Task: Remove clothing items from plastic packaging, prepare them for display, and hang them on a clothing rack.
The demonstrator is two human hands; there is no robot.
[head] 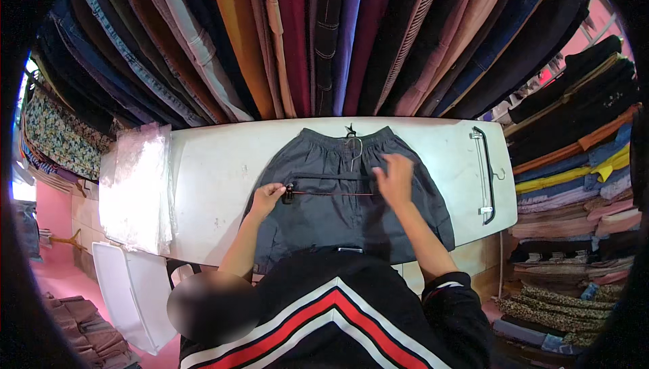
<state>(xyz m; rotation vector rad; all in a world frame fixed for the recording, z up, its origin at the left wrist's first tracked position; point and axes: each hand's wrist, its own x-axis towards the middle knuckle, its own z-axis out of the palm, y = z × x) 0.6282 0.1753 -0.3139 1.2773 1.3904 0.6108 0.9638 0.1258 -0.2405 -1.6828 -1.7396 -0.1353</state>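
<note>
A dark grey garment with an elastic waistband (324,222), seemingly shorts, lies spread on the white table (208,191), its waist at the far side. A black tie shows at the waistband's middle. Over the garment is a clip hanger (329,176) with a dark bar, a thin rod and a metal hook pointing away from me. My left hand (267,200) pinches the black clip (289,193) at its left end. My right hand (396,181) is at the hanger's right end and covers it, with thumb and forefinger apart; whether it grips anything is hidden.
Another clip hanger (488,176) lies at the table's right end. Clear plastic bags (137,186) are piled at the left end. Many trousers (324,39) hang along the far edge. Folded clothes (573,211) are stacked at right. A white panel (132,293) stands at lower left.
</note>
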